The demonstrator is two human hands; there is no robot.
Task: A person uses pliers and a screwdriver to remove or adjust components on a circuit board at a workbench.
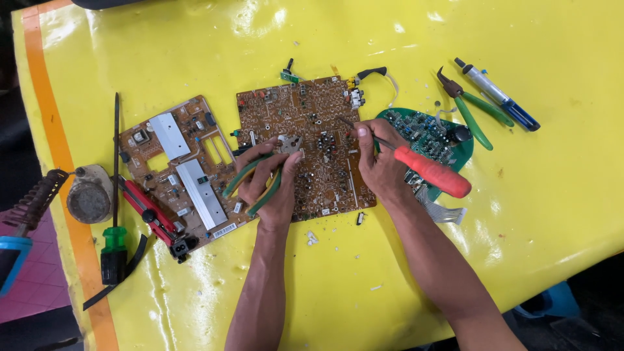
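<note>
Fingers (268, 170) of the left hand (270, 185) are closed around green-handled pliers (250, 182), whose jaws grip a small metal part on the brown circuit board (305, 140) lying mid-table. Right hand (380, 166) fingers clasp a red-handled screwdriver (429, 170), its tip touching the same board. A glossy yellow table (390, 273) with an orange stripe (55, 130) along its left edge carries everything. Left of the hands lies a second brown board (179, 169) bearing a white barcode label (225, 230) at its lower edge; a green board (426, 133) lies right. Pink floor tiles (32, 286) show lower left.
</note>
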